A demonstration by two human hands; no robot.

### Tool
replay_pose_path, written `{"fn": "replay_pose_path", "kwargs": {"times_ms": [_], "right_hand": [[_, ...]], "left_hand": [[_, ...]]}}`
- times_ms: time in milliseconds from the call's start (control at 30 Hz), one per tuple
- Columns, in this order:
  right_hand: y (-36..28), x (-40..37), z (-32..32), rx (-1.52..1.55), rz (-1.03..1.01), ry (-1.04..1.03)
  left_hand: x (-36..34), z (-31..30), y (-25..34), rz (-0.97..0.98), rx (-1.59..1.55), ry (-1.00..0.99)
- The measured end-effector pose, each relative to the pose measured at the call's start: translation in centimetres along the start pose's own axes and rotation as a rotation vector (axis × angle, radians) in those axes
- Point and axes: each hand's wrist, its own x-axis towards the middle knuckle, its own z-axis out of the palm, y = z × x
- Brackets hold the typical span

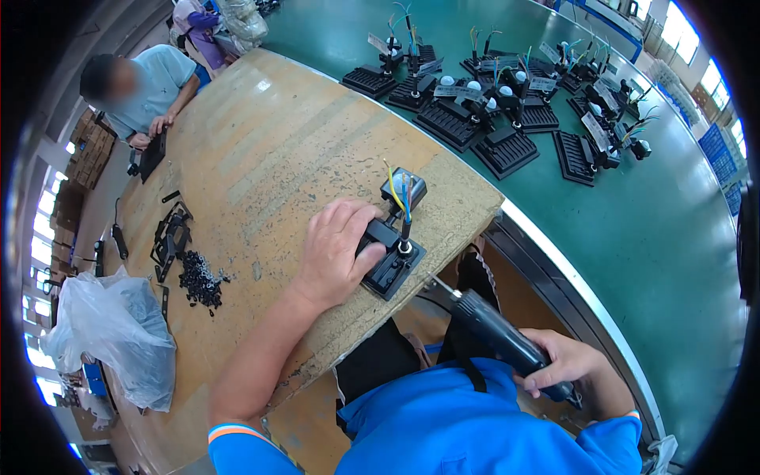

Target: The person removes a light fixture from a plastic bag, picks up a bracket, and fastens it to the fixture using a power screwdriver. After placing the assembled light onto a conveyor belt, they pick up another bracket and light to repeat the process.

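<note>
On the wooden table near its right edge lies a black lamp unit (388, 271) with a sensor head (404, 186) and yellow, blue and brown wires standing up. My left hand (339, 249) is wrapped over its left side, thumb and fingers gripping it. Below and to the right, past the table's edge, my right hand (560, 362) is closed round the rear of a black electric screwdriver (500, 332). The screwdriver's bit points up and left towards the lamp unit, apart from it.
Several similar lamp units (507, 150) stand on the green conveyor (633, 229) beyond. Black brackets (170, 236), a heap of small screws (202, 281) and a clear plastic bag (119, 332) lie at the left. A co-worker (150, 91) handles a dark part at the table's far left.
</note>
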Motion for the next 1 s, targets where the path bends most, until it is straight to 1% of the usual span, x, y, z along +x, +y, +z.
{"fn": "replay_pose_path", "kwargs": {"times_ms": [33,67,100,133,167,200,267,300,333,400,433,467,533,600,667,700,733,800,867,900,933,967,1000], "right_hand": [[0.6,-0.6,0.0,-0.072,-0.051,0.053],[1.0,-1.1,0.1,-0.142,-0.098,0.108],[1.1,-1.3,0.3,-0.136,-0.096,0.108],[1.2,-1.4,0.5,-0.062,-0.138,0.158],[1.3,-1.4,0.7,0.010,-0.181,0.206],[1.3,-1.2,0.9,0.009,-0.181,0.200],[1.0,-0.6,1.1,0.065,-0.226,0.262],[1.0,-0.2,1.2,0.066,-0.235,0.247],[1.0,0.3,1.3,0.067,-0.260,0.244],[1.0,1.1,1.6,0.078,-0.289,0.231],[0.8,1.4,1.8,0.055,-0.294,0.223],[0.6,1.7,1.9,0.027,-0.295,0.215],[0.6,2.3,1.8,-0.018,-0.302,0.206],[0.3,2.7,1.8,-0.060,-0.315,0.202],[-0.3,2.9,2.1,-0.043,-0.321,0.176],[-0.3,3.1,2.1,-0.042,-0.322,0.174],[-0.2,3.2,2.1,-0.031,-0.321,0.180],[-0.1,3.2,2.0,-0.023,-0.321,0.183],[0.1,3.5,2.1,0.018,-0.310,0.225],[0.0,3.6,2.2,0.009,-0.307,0.192],[-0.3,3.6,2.4,0.031,-0.318,0.238],[-0.3,3.9,2.5,0.052,-0.325,0.279],[0.1,4.3,2.3,0.056,-0.348,0.287]], "left_hand": [[-0.2,-0.3,-0.3,0.046,0.003,-0.043],[-0.3,-1.1,-0.5,0.047,0.004,-0.047],[-0.2,-2.3,-0.5,0.061,0.031,-0.144],[-0.2,-3.4,-0.3,0.073,0.059,-0.241],[-0.3,-4.1,0.0,0.118,0.139,-0.290],[-0.5,-4.3,0.6,0.114,0.143,-0.291],[-0.9,-4.4,2.2,-0.231,0.244,-0.394],[-1.1,-4.1,3.2,-0.360,0.320,-0.330],[-1.2,-3.8,4.0,-0.364,0.338,-0.332],[-1.6,-3.4,5.2,-0.672,0.345,-0.199],[-2.1,-3.3,6.0,-0.557,0.353,-0.188],[-2.2,-3.7,7.2,-0.529,0.284,-0.230],[-2.7,-4.3,8.2,-0.414,0.068,-0.201],[-3.0,-5.0,9.0,-0.421,0.054,-0.205],[-3.6,-5.6,8.8,-0.153,0.000,-0.273],[-4.3,-5.1,8.3,-0.028,0.089,-0.140],[-4.0,-5.3,7.9,-0.028,0.090,-0.140],[-2.9,-5.8,6.8,0.033,0.291,0.027],[-3.2,-4.8,5.2,0.001,0.372,0.008],[-3.4,-4.0,4.8,-0.136,0.367,-0.083],[-3.7,-3.3,4.4,-0.287,0.364,-0.171],[-4.0,-2.5,4.0,-0.264,0.333,-0.053],[-4.0,-2.1,4.1,-0.310,0.426,-0.050]]}}
